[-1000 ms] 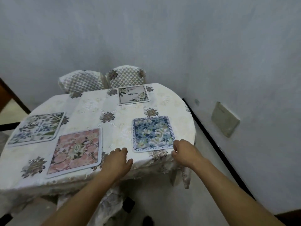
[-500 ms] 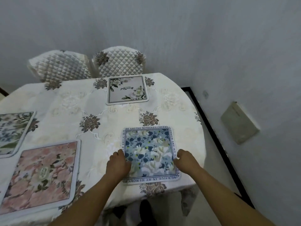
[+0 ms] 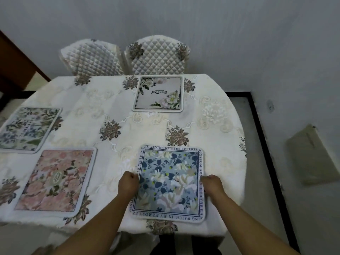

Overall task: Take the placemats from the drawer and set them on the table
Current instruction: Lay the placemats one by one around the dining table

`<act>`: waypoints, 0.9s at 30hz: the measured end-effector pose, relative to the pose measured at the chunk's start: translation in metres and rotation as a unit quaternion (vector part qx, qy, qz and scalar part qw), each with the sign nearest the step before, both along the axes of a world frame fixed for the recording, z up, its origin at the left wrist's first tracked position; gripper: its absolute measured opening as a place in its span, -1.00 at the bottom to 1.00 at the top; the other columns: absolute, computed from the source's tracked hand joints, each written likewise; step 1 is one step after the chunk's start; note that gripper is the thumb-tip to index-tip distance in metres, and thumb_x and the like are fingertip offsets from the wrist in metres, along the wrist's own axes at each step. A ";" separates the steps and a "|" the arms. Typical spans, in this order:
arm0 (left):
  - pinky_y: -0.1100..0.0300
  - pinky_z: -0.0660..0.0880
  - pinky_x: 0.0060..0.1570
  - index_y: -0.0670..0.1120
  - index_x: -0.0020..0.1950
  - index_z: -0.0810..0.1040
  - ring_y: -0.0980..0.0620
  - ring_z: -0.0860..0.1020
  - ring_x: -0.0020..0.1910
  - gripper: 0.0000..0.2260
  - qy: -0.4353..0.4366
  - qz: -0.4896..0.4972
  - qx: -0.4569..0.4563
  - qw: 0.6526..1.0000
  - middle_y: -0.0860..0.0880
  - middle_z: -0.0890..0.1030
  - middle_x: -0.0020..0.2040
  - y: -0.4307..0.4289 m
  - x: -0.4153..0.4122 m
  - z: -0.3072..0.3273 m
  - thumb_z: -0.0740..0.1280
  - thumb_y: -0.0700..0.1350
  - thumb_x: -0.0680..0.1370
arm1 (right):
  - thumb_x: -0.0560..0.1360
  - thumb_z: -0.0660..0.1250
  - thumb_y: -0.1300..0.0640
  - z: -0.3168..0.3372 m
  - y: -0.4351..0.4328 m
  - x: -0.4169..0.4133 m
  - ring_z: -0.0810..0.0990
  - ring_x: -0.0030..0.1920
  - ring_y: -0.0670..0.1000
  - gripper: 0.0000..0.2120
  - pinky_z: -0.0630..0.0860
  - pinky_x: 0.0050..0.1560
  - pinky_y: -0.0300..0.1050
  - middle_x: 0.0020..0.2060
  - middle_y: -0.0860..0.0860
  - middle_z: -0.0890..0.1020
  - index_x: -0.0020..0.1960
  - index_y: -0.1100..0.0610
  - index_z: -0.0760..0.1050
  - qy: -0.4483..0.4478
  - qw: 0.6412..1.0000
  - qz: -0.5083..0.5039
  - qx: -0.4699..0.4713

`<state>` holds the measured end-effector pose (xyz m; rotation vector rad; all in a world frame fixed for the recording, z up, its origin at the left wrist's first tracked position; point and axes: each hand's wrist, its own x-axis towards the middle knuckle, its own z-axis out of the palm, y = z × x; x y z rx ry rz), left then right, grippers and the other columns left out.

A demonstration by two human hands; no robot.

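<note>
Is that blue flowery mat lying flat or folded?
Flat and fully spread: the blue placemat shows all four edges on the tablecloth, hands at its sides.

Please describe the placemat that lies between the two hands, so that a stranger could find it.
On the oval table with the cream floral tablecloth, look at the near edge. The square blue-and-white flower placemat lies there. Only this one has printed capital letters around its border.

Both bare forearms reach forward; left hand [image 3: 128, 184] and right hand [image 3: 211, 184] sit level, knuckles up, fingers curled, seemingly pinching.
</note>
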<state>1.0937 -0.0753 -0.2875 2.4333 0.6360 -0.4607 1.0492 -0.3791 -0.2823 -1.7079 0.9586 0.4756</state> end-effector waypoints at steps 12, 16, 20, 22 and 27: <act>0.13 0.31 -0.44 -0.15 -0.15 0.37 -0.09 0.50 -0.35 -0.80 -0.133 0.027 0.007 0.991 -0.14 0.52 -0.28 -0.081 -0.042 0.078 0.19 -0.10 0.64 | 0.60 0.14 0.14 0.043 -0.046 0.037 0.45 -0.32 0.01 -0.79 0.28 -0.40 -0.14 -0.33 0.05 0.48 -0.19 0.17 0.35 -0.162 0.968 0.155 -0.112; 0.10 0.30 -0.43 -0.13 -0.17 0.36 -0.09 0.46 -0.37 -0.79 -0.160 0.007 -0.018 0.987 -0.15 0.51 -0.29 -0.111 -0.046 0.099 0.18 -0.09 0.64 | 0.60 0.14 0.14 0.066 -0.063 0.037 0.45 -0.34 0.06 -0.79 0.26 -0.43 -0.11 -0.36 0.05 0.46 -0.17 0.21 0.34 -0.201 0.953 0.153 -0.168; 0.12 0.24 -0.45 -0.15 -0.15 0.35 -0.07 0.38 -0.42 -0.78 -0.184 -0.015 -0.054 0.981 -0.17 0.47 -0.31 -0.139 -0.044 0.112 0.16 -0.09 0.65 | 0.62 0.12 0.14 0.088 -0.097 0.027 0.44 -0.36 0.07 -0.78 0.21 -0.47 -0.13 -0.39 0.03 0.42 -0.14 0.25 0.36 -0.219 0.936 0.149 -0.233; 0.13 0.22 -0.46 -0.13 -0.16 0.33 -0.07 0.37 -0.43 -0.78 -0.190 -0.035 -0.055 0.980 -0.16 0.45 -0.32 -0.156 -0.043 0.117 0.15 -0.08 0.66 | 0.61 0.13 0.15 0.091 -0.119 0.018 0.48 -0.32 0.11 -0.79 0.26 -0.40 -0.11 -0.36 0.08 0.46 -0.15 0.23 0.34 -0.232 0.928 0.143 -0.255; 0.12 0.24 -0.44 -0.13 -0.16 0.33 -0.04 0.36 -0.42 -0.77 -0.198 -0.063 -0.062 0.976 -0.12 0.43 -0.33 -0.208 -0.045 0.122 0.15 -0.08 0.66 | 0.61 0.14 0.16 0.100 -0.176 0.004 0.49 -0.28 0.12 -0.82 0.34 -0.30 -0.10 -0.31 0.12 0.48 -0.15 0.20 0.31 -0.231 0.933 0.119 -0.247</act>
